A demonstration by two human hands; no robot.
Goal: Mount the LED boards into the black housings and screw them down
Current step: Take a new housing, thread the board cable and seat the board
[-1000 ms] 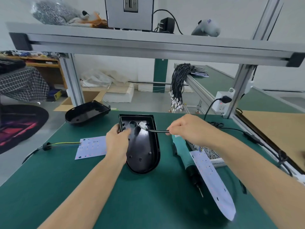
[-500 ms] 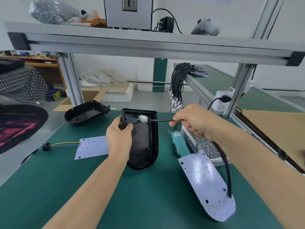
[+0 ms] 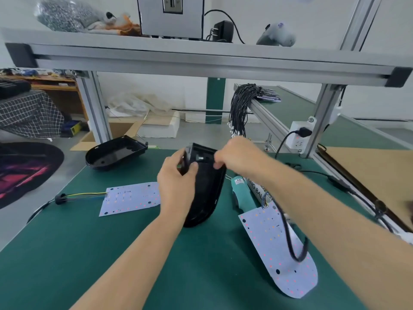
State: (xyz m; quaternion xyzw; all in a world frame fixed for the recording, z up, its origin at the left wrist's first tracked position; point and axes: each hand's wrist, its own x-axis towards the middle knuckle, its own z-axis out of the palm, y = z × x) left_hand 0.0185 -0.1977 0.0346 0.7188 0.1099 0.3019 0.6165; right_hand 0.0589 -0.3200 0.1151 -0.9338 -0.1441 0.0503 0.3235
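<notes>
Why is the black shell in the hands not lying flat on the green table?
It is tipped up. The left hand grips the black housing by its far end, lifted, while the rounded near end rests on the green mat.

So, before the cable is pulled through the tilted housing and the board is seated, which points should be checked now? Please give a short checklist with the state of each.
1. Left hand grips the black housing at its far left edge: ok.
2. Housing is tilted up, not flat on the mat: ok for threading, not ok for screwing.
3. Right hand is at the housing's far end; whether it holds the connector: cannot tell, blurred.
4. LED board is outside the housing, at its right: not ok yet.
5. Black cable loops over that board without a visible knot: ok.
6. Screwdriver lies beside the housing: ok.
</notes>
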